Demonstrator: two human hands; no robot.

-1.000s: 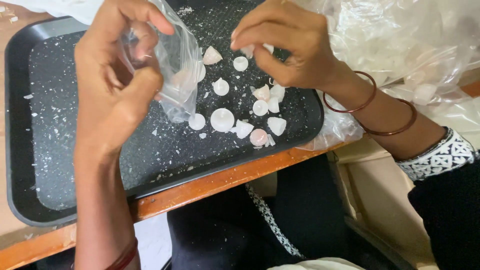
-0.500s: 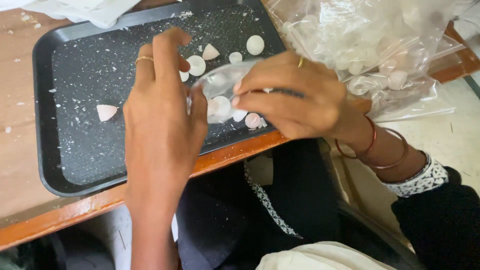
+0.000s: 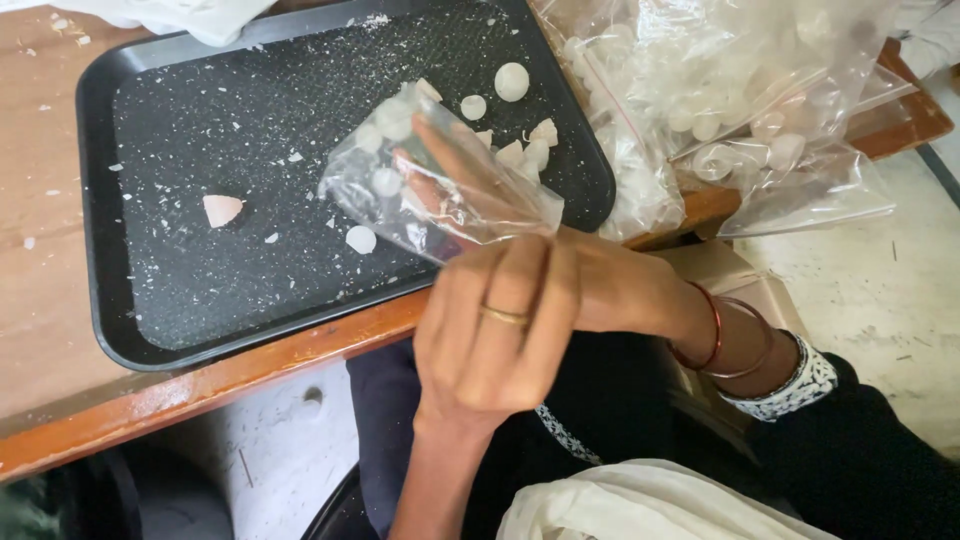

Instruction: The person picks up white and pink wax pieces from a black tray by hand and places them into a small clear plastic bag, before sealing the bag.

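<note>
Left hand [image 3: 495,340], ringed, pinches the mouth of a small clear bag [image 3: 440,190]; the right hand [image 3: 620,290] is pushed inside it. Its long axis slants toward the black tray's [image 3: 95,240] far-left corner. More clear bags [image 3: 740,110] crowd the tabletop's right edge.

We see one small clear bag [image 3: 440,195] over the black tray [image 3: 130,330], holding pale shells, with fingers inside it. A heap of clear bags [image 3: 740,110] with more white shells lies right of the tray.
</note>
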